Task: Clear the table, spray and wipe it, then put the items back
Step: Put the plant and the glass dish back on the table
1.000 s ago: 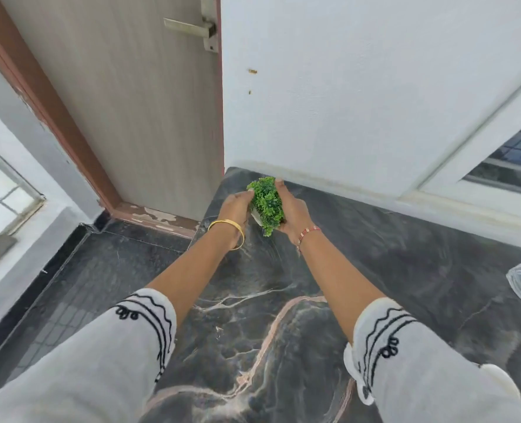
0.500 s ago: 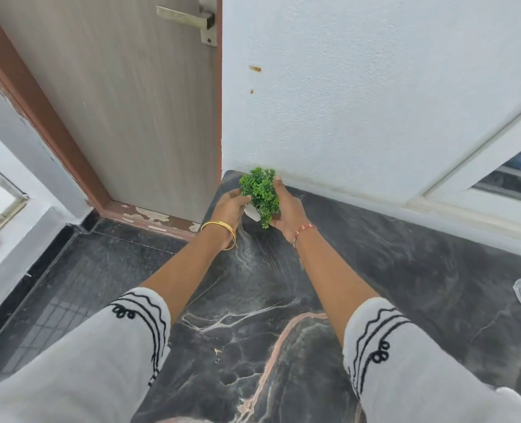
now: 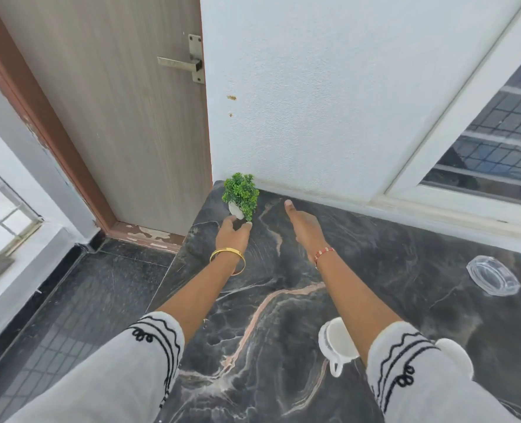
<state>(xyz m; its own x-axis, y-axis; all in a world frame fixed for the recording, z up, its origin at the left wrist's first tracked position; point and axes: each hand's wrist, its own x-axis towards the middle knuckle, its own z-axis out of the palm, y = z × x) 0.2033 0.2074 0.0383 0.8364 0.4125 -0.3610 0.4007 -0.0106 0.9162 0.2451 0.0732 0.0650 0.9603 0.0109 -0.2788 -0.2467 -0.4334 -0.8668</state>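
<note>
A small green artificial plant [image 3: 241,192] in a white pot stands upright at the far left corner of the dark marble table [image 3: 271,346], close to the white wall. My left hand [image 3: 233,236] is just in front of the pot, fingers spread, fingertips at its base and not closed round it. My right hand [image 3: 305,224] hovers flat and open to the right of the plant, apart from it. A white cup [image 3: 335,343] stands on the table partly under my right forearm. A clear glass dish [image 3: 492,279] lies at the right.
A wooden door [image 3: 125,117] with a metal handle stands left of the wall corner. The table's left edge drops to dark floor tiles [image 3: 70,315]. A window [image 3: 497,148] sits above the table's far right. Another white object [image 3: 454,352] shows behind my right sleeve.
Both hands held the plant a moment ago. Now it stands at the far corner, and both hands have come off it, the right one moving away to the right.
</note>
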